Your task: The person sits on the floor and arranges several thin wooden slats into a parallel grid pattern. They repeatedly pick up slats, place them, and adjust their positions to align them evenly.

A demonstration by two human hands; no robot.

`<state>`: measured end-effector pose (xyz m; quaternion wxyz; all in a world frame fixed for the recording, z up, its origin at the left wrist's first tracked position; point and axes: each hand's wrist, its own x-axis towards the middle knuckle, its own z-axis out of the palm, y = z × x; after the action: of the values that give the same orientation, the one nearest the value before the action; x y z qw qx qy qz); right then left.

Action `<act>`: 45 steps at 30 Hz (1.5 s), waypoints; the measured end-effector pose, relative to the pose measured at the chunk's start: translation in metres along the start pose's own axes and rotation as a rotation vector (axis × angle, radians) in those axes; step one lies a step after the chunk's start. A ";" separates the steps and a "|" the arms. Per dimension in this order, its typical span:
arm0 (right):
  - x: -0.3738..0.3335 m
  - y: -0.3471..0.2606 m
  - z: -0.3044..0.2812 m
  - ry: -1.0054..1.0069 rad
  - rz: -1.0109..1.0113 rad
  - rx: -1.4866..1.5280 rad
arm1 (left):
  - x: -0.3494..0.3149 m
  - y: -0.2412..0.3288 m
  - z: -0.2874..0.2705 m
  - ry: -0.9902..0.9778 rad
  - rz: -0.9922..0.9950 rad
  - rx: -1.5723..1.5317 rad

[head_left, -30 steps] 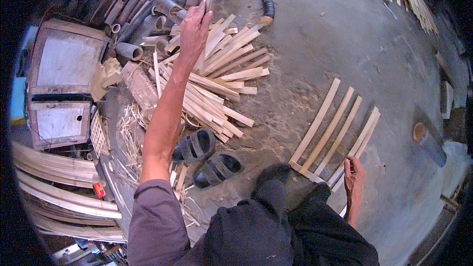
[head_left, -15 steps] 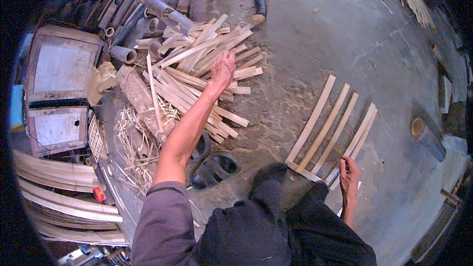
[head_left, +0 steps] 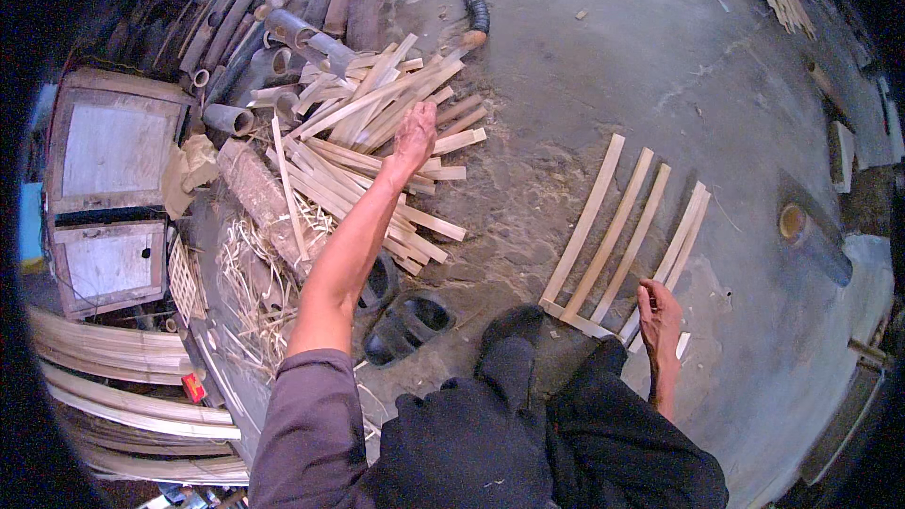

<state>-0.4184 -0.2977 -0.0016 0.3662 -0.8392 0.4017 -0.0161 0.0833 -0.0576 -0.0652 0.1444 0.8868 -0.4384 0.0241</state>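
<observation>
Mainly, the biggest thing is the grey floor point(head_left: 603, 85), carrying nearly everything, incl. the strip pile point(head_left: 353, 155), which I take as ref. for all places. Left of this pile stands a pale-panelled cabinet point(head_left: 118, 160), prob. kept aside to be out of the way. Nearer to the person than the cabinet, also left of the pile, are long strips point(head_left: 141, 410), stacked flat, maybe bc they need support along their length. Beyond the pile lie dark tubes point(head_left: 366, 14), many w/ ends toward it, perhaps for easy pulling.

The pile itself is loose and fan-like, likely bc only its nearness to the person matters. To its right are the laid strips point(head_left: 609, 231), approx. five, mostly w/ gaps; a crosswise strip point(head_left: 577, 320) at their near ends maybe keeps them in line. On the pile's near side are sandals point(head_left: 407, 328), prob. close for the feet.

The left hand point(head_left: 415, 137) is over the pile's right part, fingers bent narrow; I cannot tell if it grips a strip. The right hand point(head_left: 662, 314), well right of the pile, is beside the laid strips, fingers curled, perhaps for steadying; its hold I also cannot tell. Smallest, a red box point(head_left: 194, 387) is left of the pile, by the long strips.
</observation>
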 end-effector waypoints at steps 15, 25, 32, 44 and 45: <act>0.006 0.011 -0.034 0.075 0.121 0.090 | 0.076 0.064 -0.216 0.618 -0.229 -1.088; 0.016 -0.081 -0.008 -0.269 -0.027 0.672 | 0.040 0.289 -0.066 -0.351 -0.284 -1.567; -0.001 -0.067 -0.011 -0.443 0.289 0.855 | 0.035 0.319 0.003 -0.583 -0.350 -1.537; -0.011 -0.060 -0.006 -0.498 0.377 1.157 | 0.025 0.329 0.009 -0.682 -0.461 -1.665; -0.009 -0.065 -0.011 -0.468 0.357 1.076 | 0.026 0.331 0.012 -0.645 -0.415 -1.589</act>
<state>-0.3843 -0.2715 0.0494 0.8141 -0.4378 0.3805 0.0298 -0.1610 -0.2705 0.0058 0.5892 0.5494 -0.1748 -0.5660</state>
